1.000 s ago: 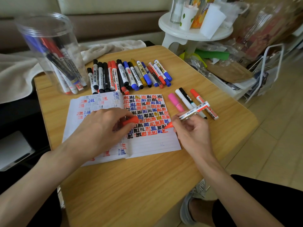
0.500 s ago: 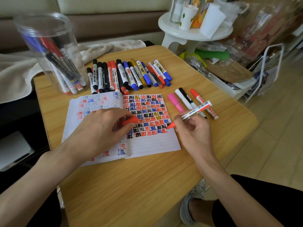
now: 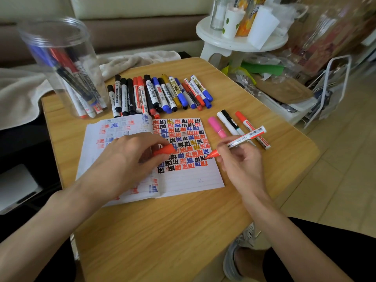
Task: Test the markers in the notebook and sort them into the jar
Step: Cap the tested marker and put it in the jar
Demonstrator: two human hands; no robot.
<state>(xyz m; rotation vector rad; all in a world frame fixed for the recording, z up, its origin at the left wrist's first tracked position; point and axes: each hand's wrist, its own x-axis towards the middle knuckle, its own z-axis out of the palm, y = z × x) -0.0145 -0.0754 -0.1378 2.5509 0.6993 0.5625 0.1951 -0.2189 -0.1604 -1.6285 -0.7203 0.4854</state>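
Right hand (image 3: 240, 165) is closed round an uncapped red marker (image 3: 242, 139), pen-style. The tip is set on the right page of the notebook (image 3: 183, 180), at the right end of the lower rows of marks. Left hand (image 3: 126, 159) is laid across the notebook's middle, with the red cap (image 3: 163, 150) pinched between thumb and fingertips.

The notebook is spread open on the worktop (image 3: 162, 231). The right page is filled over its far two-thirds with red, blue, black and gold test marks, and the near lines are blank. The left page shows fainter marks and is partly hidden by the left hand.

Just right of the notebook three capped markers are laid side by side: pink marker (image 3: 216, 127), black-and-white marker (image 3: 228, 123), red-capped marker (image 3: 247, 124). The held marker's barrel overlaps them in view.

A row of capped markers (image 3: 158, 94) in black, red, blue and gold is lined up just beyond the notebook's far edge. The clear jar (image 3: 61, 66) is stood upright at the far-left corner, with several markers leaning inside.

Off the worktop: a pale cloth (image 3: 18, 94) to the left, a white round stool (image 3: 240, 43) loaded with cups at far right, and a grey shoe (image 3: 234, 259) near right.
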